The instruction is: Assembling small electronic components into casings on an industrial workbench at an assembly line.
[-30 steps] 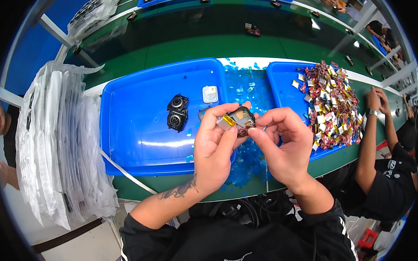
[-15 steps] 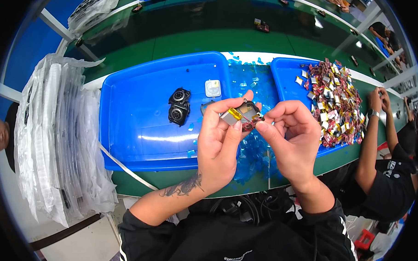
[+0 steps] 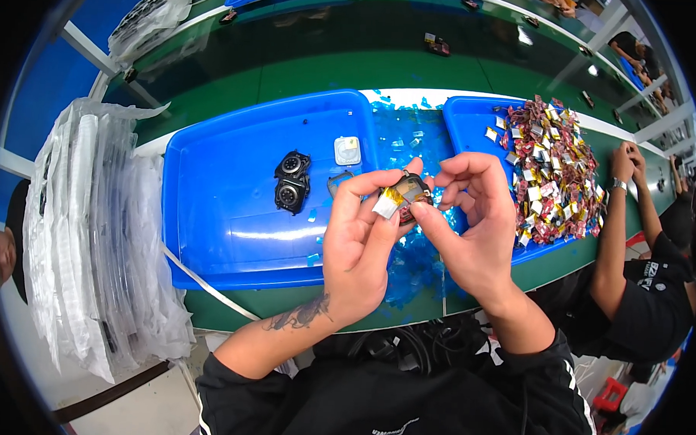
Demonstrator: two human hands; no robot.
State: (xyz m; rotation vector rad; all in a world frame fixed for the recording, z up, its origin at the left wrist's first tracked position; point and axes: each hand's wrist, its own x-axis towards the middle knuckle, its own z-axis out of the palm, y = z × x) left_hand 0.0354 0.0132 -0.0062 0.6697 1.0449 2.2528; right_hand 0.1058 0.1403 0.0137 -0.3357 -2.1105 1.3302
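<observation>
Grasping a dark housing (image 3: 415, 191) with a silver-and-yellow cell (image 3: 387, 203), the left hand (image 3: 358, 252) holds it between the left tray (image 3: 227, 175) and the right tray (image 3: 463, 123). The right hand (image 3: 476, 237) has its thumb against the housing's right side; whether it pinches, I cannot tell. Left tray: black round-faced parts (image 3: 291, 182), a pale square piece (image 3: 347, 151). Right tray: heaped cells and reddish boards (image 3: 555, 179).

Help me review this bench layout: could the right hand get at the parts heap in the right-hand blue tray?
Probably yes: the right hand is near the tray, nothing visible blocks the parts heap, though that hand is at the black housing.
</observation>
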